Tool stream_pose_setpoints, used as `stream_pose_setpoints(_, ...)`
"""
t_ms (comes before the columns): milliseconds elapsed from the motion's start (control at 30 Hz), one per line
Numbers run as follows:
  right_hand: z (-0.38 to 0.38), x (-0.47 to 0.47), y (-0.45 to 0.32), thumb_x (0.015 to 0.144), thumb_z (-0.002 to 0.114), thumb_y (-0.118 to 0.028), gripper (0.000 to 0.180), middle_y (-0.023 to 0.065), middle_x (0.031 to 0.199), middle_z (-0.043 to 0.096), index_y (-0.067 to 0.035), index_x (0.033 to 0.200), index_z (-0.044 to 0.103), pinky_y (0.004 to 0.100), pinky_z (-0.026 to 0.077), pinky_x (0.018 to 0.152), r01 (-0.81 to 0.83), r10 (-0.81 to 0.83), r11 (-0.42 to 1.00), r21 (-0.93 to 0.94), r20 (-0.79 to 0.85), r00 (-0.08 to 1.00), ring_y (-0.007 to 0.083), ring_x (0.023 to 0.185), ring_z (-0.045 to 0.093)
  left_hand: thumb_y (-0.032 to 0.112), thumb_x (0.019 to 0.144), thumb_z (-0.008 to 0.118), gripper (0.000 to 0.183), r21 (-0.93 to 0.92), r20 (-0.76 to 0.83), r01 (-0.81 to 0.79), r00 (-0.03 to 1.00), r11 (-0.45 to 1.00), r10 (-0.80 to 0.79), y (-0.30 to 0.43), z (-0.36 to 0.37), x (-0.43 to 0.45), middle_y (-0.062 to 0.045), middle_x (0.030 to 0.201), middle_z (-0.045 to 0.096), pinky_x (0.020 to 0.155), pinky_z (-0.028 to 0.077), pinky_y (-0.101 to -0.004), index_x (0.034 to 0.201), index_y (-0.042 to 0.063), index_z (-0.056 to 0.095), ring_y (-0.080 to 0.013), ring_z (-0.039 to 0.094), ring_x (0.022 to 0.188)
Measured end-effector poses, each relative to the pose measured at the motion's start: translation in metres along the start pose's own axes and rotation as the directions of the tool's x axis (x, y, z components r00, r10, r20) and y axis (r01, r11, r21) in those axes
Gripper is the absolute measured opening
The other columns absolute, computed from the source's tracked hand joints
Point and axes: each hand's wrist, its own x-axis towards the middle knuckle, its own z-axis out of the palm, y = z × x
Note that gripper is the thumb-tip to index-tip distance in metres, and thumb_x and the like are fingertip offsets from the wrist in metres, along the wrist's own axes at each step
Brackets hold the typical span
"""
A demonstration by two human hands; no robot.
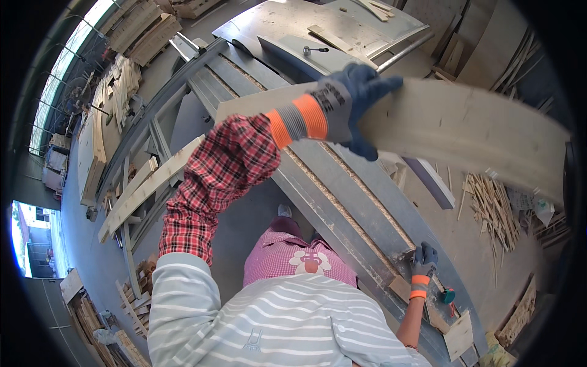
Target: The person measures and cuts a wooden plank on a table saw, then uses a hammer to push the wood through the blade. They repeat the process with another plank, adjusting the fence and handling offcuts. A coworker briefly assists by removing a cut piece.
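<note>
My left hand (355, 108), in a grey and blue work glove with an orange cuff, grips a long wooden board (458, 124) from above, fingers over its far edge and thumb at its near edge. The board spans from the middle of the view to the right rim, above a grey metal sliding saw table (330, 183) with sawdust-filled grooves. My right hand (424, 259), gloved alike, rests at the table's near right part beside a small wood block (400, 288); whether it holds anything cannot be told. A green tape measure (448, 296) lies just right of it.
A metal worktable (275, 23) with offcuts stands beyond. Thin wood strips (493, 211) are heaped on the floor at right. A long plank (151, 188) leans across a metal frame at left. Stacked boards (94, 156) stand farther left, and a square wood piece (459, 335) lies at the table's near end.
</note>
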Motion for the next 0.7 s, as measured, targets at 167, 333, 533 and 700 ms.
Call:
stream_pose_setpoints(167,0.060,0.052,-0.079,0.090,0.070,-0.018,0.034,0.0167,0.109,0.066,-0.001,0.120,0.066,0.0384,0.053,0.087,0.041,-0.066,0.905,0.424,0.045,0.997,0.0285,0.098,0.066,0.041,0.081,0.079,0.088,-0.524,-0.263,-0.090,0.963,0.847,-0.060,-0.021,-0.108,0.040,-0.011,0.128,0.057,0.097,0.047,-0.0363,0.149,0.002,0.039,-0.0237,0.055,0.116)
stream_pose_setpoints(333,0.144,0.064,-0.144,0.096,0.068,-0.027,0.044,0.0098,0.114,0.067,-0.006,0.134,0.057,0.0319,0.052,0.086,-0.164,-0.102,0.653,0.739,0.300,0.948,0.0200,0.106,0.063,0.047,0.087,0.070,0.072,-0.906,-0.329,-0.253,0.925,0.340,-0.189,-0.097,-0.163,0.000,-0.012,0.122,0.060,0.088,0.050,-0.0381,0.139,0.002,0.049,-0.0224,0.059,0.107)
stream_pose_setpoints(533,0.141,0.058,-0.138,0.096,0.065,-0.042,0.055,0.0082,0.134,0.056,-0.014,0.141,0.049,0.0374,0.055,0.082,-0.693,0.216,0.249,0.677,0.659,0.721,0.0268,0.105,0.064,0.066,0.084,0.059,0.093,-0.900,-0.385,-0.436,0.779,0.014,-0.494,-0.145,-0.051,-0.067,-0.022,0.143,0.050,0.105,0.048,-0.0547,0.151,0.007,0.035,-0.0418,0.056,0.123)
stream_pose_setpoints(700,0.140,0.029,-0.052,0.092,0.072,-0.035,0.053,0.0093,0.114,0.066,-0.006,0.133,0.057,0.0356,0.056,0.077,-0.793,0.431,0.047,0.607,0.704,0.564,0.0206,0.094,0.066,0.068,0.088,0.053,0.082,-0.881,-0.308,-0.471,0.502,0.043,-0.808,-0.158,0.053,-0.127,-0.012,0.141,0.054,0.106,0.047,-0.0486,0.146,0.010,0.045,-0.0330,0.056,0.125)
